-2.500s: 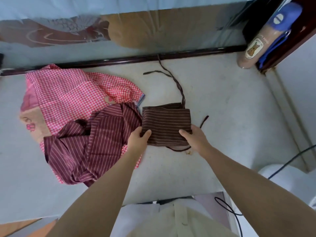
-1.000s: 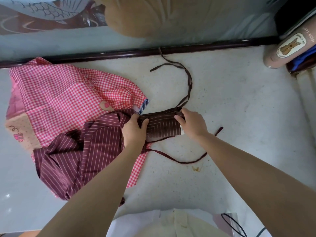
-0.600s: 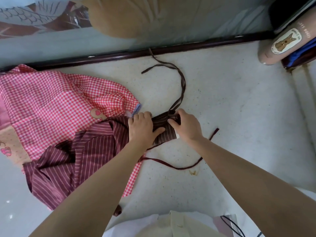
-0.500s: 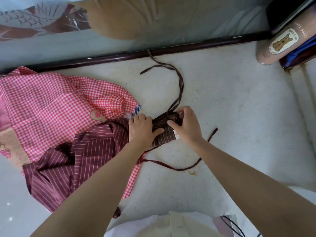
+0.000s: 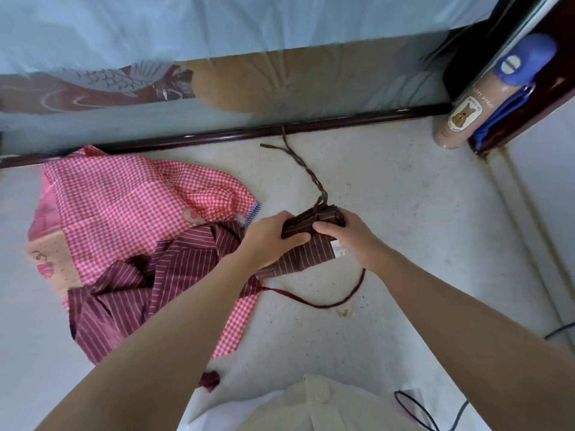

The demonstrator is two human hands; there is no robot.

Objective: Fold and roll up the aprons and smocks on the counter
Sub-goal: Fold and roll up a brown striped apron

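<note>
Together, the left hand [image 5: 267, 239] and right hand [image 5: 353, 239] clench their fingers around a partly rolled, dark brown pinstriped fabric apron [image 5: 311, 219] at the middle of the pale speckled stone counter [image 5: 404, 213]. Its unrolled end lies flat below the thumbs. One thin brown tie strap [image 5: 306, 171] trails toward the back rail. Just left lie a crumpled maroon striped apron [image 5: 140, 284] and a pink gingham smock [image 5: 124, 194].

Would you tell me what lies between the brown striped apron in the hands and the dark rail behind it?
In the head view, the apron's twisted tie straps cross bare counter from apron to rail.
</note>
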